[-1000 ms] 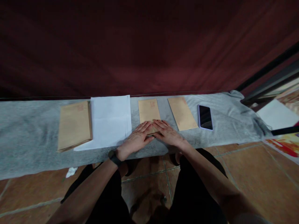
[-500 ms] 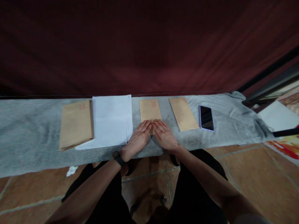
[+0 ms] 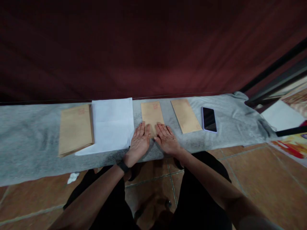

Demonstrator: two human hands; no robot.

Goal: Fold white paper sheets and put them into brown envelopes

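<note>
A brown paper envelope (image 3: 152, 113) with red print lies in front of me on the grey cloth. My left hand (image 3: 141, 139) rests flat on its lower left edge, fingers stretched out. On its lower right edge lies my right hand (image 3: 166, 136), palm down and fingers extended. A narrow strip of the envelope shows between the two hands; its lower corners are partly covered. Another brown envelope (image 3: 186, 115) lies slantwise to the right. Left of my hands is a stack of white paper (image 3: 112, 124), beside a pile of brown envelopes (image 3: 75, 129) that overlaps it.
A phone (image 3: 209, 119) in a pale purple case lies right of the second envelope. Grey cloth (image 3: 28, 140) covers the long narrow surface, with a dark red curtain (image 3: 153, 48) behind it. Below are floor tiles (image 3: 259, 172) and a crumpled white scrap (image 3: 73, 177).
My hands have slid apart, left and right, from the envelope's middle toward its side edges. More of its lower part now shows between them. The view has shifted slightly.
</note>
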